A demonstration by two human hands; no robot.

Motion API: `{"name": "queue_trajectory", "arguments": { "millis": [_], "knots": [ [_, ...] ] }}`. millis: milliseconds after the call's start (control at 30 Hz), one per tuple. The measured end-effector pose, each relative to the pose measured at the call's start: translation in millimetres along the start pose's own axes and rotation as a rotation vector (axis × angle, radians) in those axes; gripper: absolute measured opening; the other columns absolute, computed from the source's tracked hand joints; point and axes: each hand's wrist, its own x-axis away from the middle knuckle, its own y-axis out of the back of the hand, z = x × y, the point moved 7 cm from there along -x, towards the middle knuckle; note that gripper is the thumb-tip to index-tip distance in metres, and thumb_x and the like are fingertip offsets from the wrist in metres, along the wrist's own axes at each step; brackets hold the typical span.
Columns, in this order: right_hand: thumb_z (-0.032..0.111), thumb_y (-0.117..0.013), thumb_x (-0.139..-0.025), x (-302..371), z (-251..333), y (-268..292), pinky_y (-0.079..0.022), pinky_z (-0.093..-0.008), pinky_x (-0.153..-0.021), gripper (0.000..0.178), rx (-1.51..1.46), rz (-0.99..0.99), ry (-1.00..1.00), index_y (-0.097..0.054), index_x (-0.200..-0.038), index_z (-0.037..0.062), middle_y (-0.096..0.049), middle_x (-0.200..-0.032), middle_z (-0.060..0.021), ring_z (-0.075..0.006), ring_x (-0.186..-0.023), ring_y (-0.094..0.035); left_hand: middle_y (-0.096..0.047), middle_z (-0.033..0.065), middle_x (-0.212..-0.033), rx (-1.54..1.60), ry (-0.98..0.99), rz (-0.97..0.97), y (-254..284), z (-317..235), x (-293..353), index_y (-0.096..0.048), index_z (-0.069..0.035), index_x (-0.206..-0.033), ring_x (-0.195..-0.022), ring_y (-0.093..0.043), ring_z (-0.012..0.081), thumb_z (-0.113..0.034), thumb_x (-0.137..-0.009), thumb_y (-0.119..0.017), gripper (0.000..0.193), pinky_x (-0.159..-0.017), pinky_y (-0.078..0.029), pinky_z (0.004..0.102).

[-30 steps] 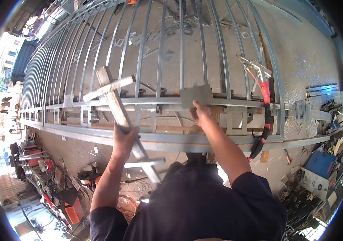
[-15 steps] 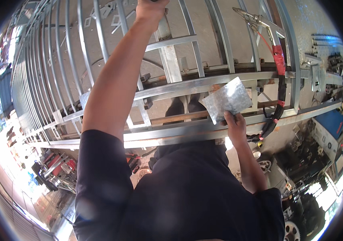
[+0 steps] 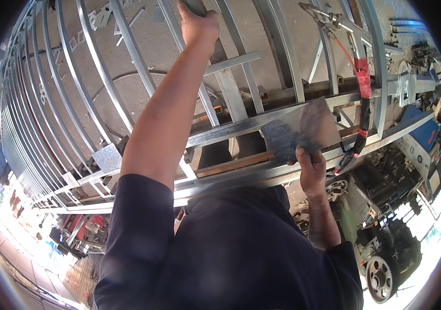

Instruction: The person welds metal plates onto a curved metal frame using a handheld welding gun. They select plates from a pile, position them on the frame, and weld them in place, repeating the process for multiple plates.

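My right hand (image 3: 313, 173) pinches a flat rectangular metal plate (image 3: 323, 124) by its near edge, thumb on top. The plate hovers above the near rails of a large metal frame (image 3: 220, 129), and its surface shows dark and pale reflections. Stretched far forward, my left hand (image 3: 199, 28) is closed around a grey metal bar (image 3: 195, 6) at the upper edge of the view; the bar's far end is out of sight. A short crosspiece (image 3: 233, 62) lies across the frame's bars just right of my left wrist.
A welding torch-like tool (image 3: 329, 20) with a red-and-black wrapped cable (image 3: 363, 85) rests over the frame at right. Another plate (image 3: 108, 158) sits at left. Metal offcuts (image 3: 101, 18) litter the floor beyond. A blue-topped machine (image 3: 416, 129) and a large gear (image 3: 379, 279) stand at right.
The view has shifted over the frame. In it, my left hand appears lower and farther right. The plate has tilted, its shine turning dark, and my right hand sits slightly farther right.
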Motion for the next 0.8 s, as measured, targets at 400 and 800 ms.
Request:
{"name": "queue_trajectory", "arguments": {
  "millis": [400, 800],
  "knots": [
    [0.010, -0.064, -0.102, -112, 183, -37, -0.047, -0.0245, -0.089, 0.027, 0.389, 0.150, 0.534, -0.060, -0.127, -0.0009, -0.066, -0.108, -0.0015, -0.0073, -0.097, -0.058, -0.049, 0.0313, -0.142, -0.232, 0.037, 0.011, 9, -11, 9, -0.012, -0.013, -0.163, -0.126, -0.056, 0.0489, -0.027, -0.090, -0.070, 0.094, -0.102, -0.052, 0.0512],
    [0.033, -0.074, -0.092, -339, 358, -211, -0.050, -0.0366, -0.100, 0.062, 0.539, 0.193, 0.693, -0.055, -0.143, 0.0016, -0.068, -0.125, -0.0122, -0.0237, -0.112, -0.066, -0.053, 0.0215, -0.147, -0.113, -0.480, -0.141, 117, -107, -100, -0.045, 0.000, -0.150, -0.142, -0.046, 0.0301, -0.045, -0.092, -0.074, 0.080, -0.114, -0.040, 0.0413]
  ]
}}
